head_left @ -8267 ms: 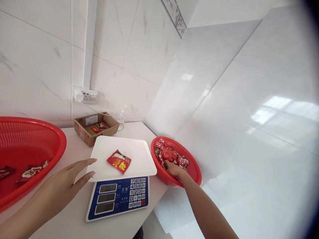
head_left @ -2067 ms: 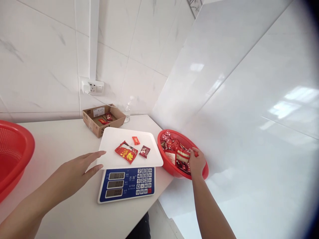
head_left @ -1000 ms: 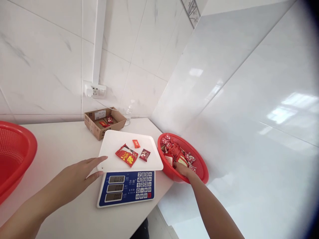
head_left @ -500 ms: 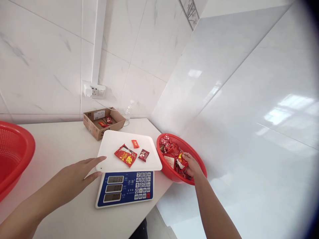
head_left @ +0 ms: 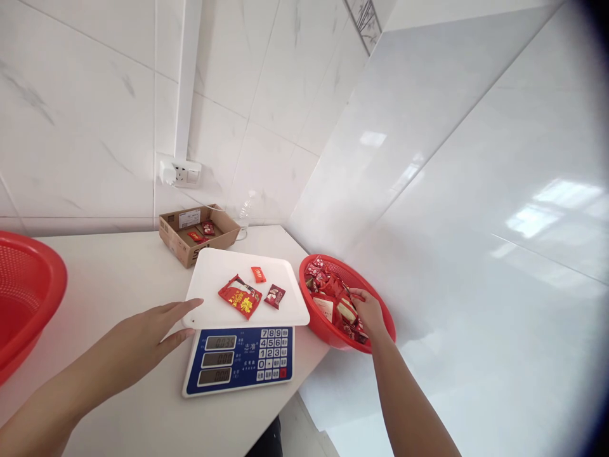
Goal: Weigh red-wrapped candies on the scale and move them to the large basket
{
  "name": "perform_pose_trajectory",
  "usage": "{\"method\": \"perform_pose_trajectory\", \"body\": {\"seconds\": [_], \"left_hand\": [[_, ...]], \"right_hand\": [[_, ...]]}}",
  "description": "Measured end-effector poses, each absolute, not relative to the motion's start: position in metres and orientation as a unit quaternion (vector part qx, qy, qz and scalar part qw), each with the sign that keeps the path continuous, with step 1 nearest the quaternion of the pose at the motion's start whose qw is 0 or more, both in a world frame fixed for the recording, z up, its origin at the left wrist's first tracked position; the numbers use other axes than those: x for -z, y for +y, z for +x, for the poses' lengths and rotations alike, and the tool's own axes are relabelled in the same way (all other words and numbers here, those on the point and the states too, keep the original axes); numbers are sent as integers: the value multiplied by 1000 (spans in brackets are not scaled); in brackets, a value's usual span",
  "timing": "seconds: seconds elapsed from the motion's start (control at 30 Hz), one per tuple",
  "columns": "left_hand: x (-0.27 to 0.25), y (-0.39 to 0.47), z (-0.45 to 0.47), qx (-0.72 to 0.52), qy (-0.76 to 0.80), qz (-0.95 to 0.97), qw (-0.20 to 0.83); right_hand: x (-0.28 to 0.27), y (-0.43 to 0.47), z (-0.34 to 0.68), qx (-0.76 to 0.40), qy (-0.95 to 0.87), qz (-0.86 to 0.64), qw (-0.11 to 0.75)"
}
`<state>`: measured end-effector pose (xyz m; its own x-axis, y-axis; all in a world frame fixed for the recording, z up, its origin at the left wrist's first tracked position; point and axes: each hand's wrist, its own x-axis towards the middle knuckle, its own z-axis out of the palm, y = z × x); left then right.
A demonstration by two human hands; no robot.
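Observation:
My left hand (head_left: 143, 336) is open, its fingertips over the left corner of the white pan (head_left: 209, 270) of a digital scale (head_left: 240, 362). A large red snack packet (head_left: 240, 296) with yellow print lies on the pan. Beside it are a small orange-red packet (head_left: 258, 274) and a dark red packet (head_left: 275, 296). My right hand (head_left: 368, 311) reaches into a red plastic basket (head_left: 383, 314) among several small packets, with its fingers curled. What they hold is hidden. A packet with a beige patch (head_left: 347, 310) lies just left of them.
A cardboard box (head_left: 200, 235) with a few red packets stands behind the scale, near a clear plastic bottle (head_left: 246, 208). Another red basket (head_left: 28, 292) is at the left edge. A wall socket (head_left: 181, 173) with a plug is above the table (head_left: 128, 266).
The red packet with yellow print that my right hand gripped in the basket no longer shows there. A beige patch shows instead, and my fingers have shifted among the packets. My left hand stays put.

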<state>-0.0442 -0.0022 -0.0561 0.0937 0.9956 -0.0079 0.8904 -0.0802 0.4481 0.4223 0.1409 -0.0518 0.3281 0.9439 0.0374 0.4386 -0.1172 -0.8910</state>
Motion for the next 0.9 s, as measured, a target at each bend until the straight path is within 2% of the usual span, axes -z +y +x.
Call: {"method": "perform_pose_trajectory", "body": {"seconds": [0.37,0.63,0.73,0.9], "left_hand": [[57,-2,-46,-169,652,722,157],[56,-4,-48,-188,647,724,146],[53,-4,-47,-181,650,721,157],[50,-5,-45,-180,653,717,165]], "right_hand": [[43,153,379,-221,-634,-699,245],[38,146,374,-245,-660,-686,184],[36,143,373,-227,-660,-688,201],[22,143,372,-145,-633,-697,304]]}}
